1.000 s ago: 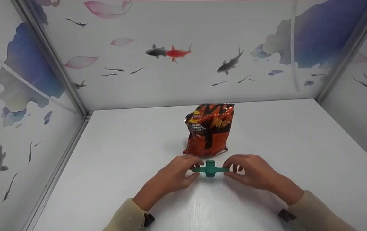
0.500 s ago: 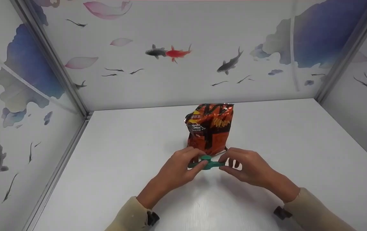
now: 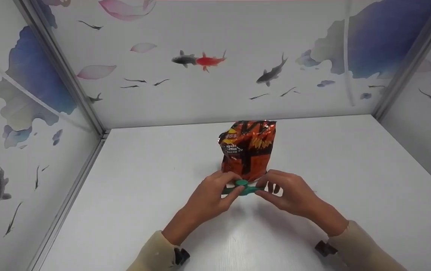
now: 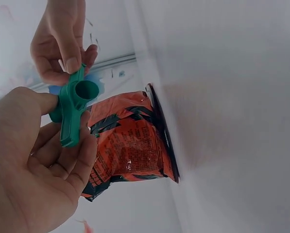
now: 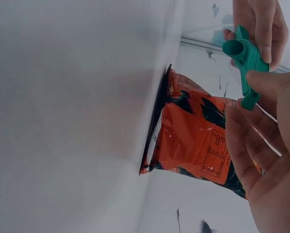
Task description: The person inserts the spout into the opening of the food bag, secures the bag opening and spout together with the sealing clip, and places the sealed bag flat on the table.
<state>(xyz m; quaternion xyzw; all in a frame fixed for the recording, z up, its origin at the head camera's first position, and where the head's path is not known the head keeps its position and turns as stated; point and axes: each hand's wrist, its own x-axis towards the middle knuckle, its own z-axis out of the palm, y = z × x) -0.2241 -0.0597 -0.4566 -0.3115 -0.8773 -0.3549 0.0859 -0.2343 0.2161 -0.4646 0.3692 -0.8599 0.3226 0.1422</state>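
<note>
Both ends of the clip (image 4: 72, 112) are pinched, seen from the head: the 9 o'clock one by the left hand (image 3: 211, 194), whose thumb covers part of it, the 3 o'clock one by the right hand (image 3: 292, 190). Shadow darkens the inside of its spout (image 4: 87, 90). Upright on the surface (image 3: 155, 162) at 12 o'clock of the clip, the bag (image 3: 247, 154) is opaque; its contents cannot be told. The sleeves (image 3: 151, 250) are cut off.

Facing me, a flat white wall (image 3: 215, 101) bears a printed red fish (image 3: 211, 61). Straight grey metal posts (image 3: 63, 69) flank it.
</note>
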